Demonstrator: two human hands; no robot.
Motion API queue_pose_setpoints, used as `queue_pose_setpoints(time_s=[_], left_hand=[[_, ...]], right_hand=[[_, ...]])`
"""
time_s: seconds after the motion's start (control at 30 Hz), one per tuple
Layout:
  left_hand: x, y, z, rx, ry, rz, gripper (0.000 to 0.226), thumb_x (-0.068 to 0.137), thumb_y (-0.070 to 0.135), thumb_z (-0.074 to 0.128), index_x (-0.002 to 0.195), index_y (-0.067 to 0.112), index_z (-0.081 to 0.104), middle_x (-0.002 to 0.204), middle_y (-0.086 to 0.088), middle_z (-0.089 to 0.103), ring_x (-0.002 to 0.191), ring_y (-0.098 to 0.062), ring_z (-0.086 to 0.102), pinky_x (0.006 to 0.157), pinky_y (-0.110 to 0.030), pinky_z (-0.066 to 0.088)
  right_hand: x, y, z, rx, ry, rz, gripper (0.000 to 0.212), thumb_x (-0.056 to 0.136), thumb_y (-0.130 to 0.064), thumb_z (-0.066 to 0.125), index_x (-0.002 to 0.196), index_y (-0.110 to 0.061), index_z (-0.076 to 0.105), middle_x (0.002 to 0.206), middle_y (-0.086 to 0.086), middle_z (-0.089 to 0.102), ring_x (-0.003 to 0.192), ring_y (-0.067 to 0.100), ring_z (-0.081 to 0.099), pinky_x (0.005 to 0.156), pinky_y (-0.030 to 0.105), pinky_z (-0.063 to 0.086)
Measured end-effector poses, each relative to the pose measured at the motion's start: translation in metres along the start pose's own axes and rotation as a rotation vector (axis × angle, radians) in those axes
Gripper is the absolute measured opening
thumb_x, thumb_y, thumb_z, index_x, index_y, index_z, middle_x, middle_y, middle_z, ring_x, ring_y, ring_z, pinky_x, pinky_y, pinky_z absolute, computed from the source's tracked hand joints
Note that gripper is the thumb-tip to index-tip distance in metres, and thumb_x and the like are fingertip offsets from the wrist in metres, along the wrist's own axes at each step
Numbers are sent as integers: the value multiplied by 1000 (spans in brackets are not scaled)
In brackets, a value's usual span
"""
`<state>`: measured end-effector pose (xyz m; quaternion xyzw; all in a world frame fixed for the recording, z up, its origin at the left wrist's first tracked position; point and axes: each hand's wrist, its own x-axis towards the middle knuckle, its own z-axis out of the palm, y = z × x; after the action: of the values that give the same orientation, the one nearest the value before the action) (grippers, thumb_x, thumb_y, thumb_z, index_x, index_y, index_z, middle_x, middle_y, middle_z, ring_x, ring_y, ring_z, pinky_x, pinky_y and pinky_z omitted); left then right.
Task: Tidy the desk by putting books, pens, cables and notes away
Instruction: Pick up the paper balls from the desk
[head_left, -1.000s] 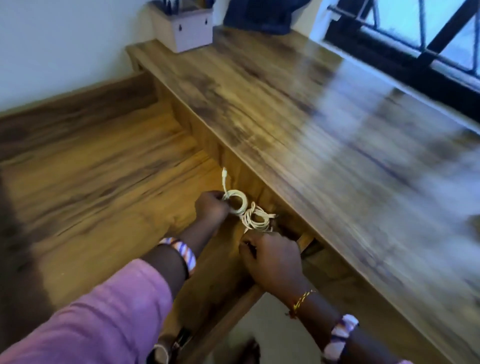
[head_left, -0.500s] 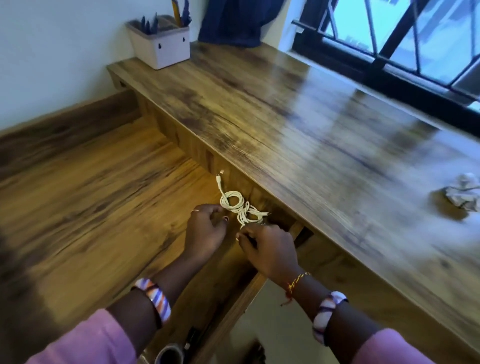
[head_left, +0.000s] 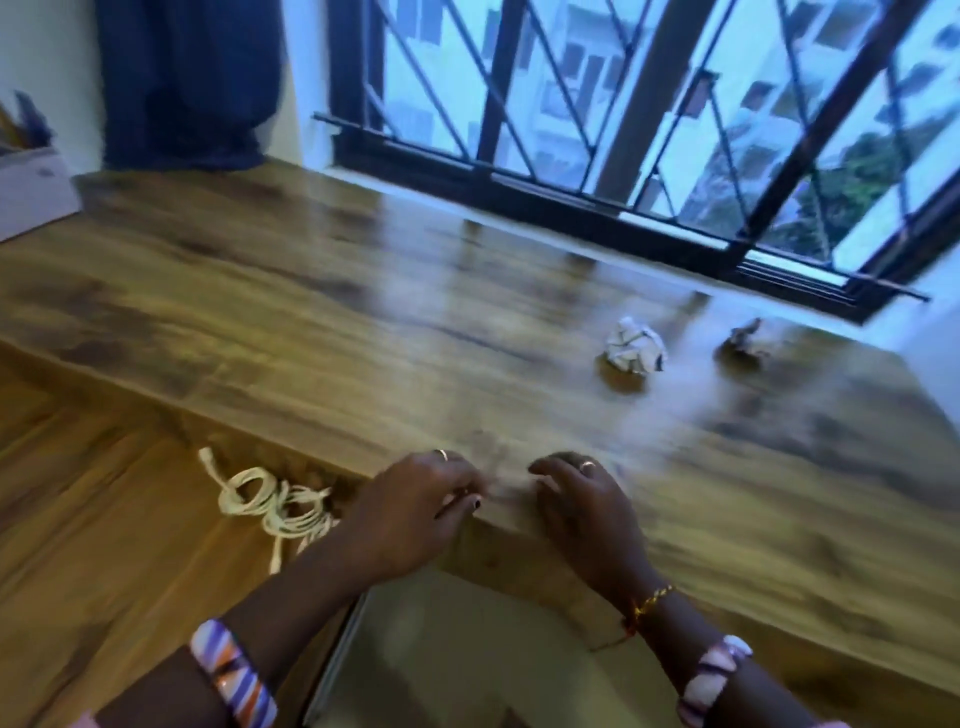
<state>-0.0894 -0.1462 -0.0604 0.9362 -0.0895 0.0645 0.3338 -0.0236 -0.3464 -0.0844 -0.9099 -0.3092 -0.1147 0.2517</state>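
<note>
Both the left hand (head_left: 410, 512) and the right hand (head_left: 587, 512) hovered empty at the desk (head_left: 311, 312) edge, fingers loosely curled. The coiled white cable (head_left: 275, 501) lay beside the left hand, and a crumpled note (head_left: 635, 352) sat farther back.

Barred window (head_left: 649, 119) behind wooden desk (head_left: 311, 312), dark curtain (head_left: 187, 83).

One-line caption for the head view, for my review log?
Both hands at the desk edge; coiled cable left, two paper balls ahead.

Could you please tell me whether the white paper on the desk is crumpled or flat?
Crumpled: the white paper sits as a creased ball on the brown wooden desk, with a darker wad beside it.
</note>
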Motion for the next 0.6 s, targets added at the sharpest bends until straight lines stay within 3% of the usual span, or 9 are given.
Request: queue_pose_setpoints(time_s=[0.07, 0.2, 0.3, 0.37, 0.47, 0.53, 0.6], left_hand=[[33, 16, 16, -11, -23, 39, 29, 78, 41, 44, 90, 25, 65, 94, 6, 65, 87, -16, 62, 77, -34, 51], [110, 46, 54, 43, 8, 67, 44, 77, 50, 46, 107, 23, 63, 115, 5, 61, 107, -17, 58, 87, -36, 50], [178, 61, 87, 183, 74, 0, 64, 79, 51, 57, 131, 15, 48, 136, -5, 47, 126, -26, 43, 104, -35, 38], [220, 72, 107, 249, 147, -103, 84, 74, 57, 60, 139, 9, 34, 145, -13, 33, 134, -33, 30, 109, -38, 29], [253, 86, 137, 200, 208, -286, 93, 77, 52, 63, 146, 12, 15, 155, -16, 6, 140, -35, 15, 111, -44, 24], [256, 94, 158, 200, 198, -311, 94, 81, 49, 61, 148, 20, 1, 156, -15, -8, 144, -34, 5, 113, -46, 18], [253, 94, 169, 225, 227, -256, 95, 80, 42, 64, 142, 28, -6, 156, -18, -9, 144, -37, 4, 113, -50, 16]], right_hand=[[-9, 48, -21, -95, -8, 108, 23, 79, -20, 53, 98, -17, 65, 99, 3, 67, 83, 24, 63, 67, 31, 54], [-26, 139, -66, -239, -28, 240, 29, 85, -36, 42, 96, -19, 64, 105, 2, 65, 89, 24, 63, 77, 32, 53], [-33, 190, -89, -299, -40, 341, 45, 84, -42, 39, 109, -15, 65, 117, 9, 64, 104, 30, 63, 90, 37, 50], [-33, 208, -94, -293, -73, 377, 54, 84, -46, 36, 119, -13, 62, 128, 11, 60, 118, 29, 57, 102, 34, 40], [-29, 210, -90, -369, -126, 360, 51, 85, -45, 36, 121, -19, 61, 128, 5, 61, 119, 20, 57, 98, 33, 28], [-29, 210, -90, -360, -121, 362, 51, 86, -45, 35, 123, -20, 60, 130, 3, 60, 120, 18, 56, 98, 34, 27], [-30, 211, -89, -379, -107, 371, 52, 86, -45, 35, 125, -20, 59, 131, 3, 59, 122, 18, 54, 99, 35, 27]])
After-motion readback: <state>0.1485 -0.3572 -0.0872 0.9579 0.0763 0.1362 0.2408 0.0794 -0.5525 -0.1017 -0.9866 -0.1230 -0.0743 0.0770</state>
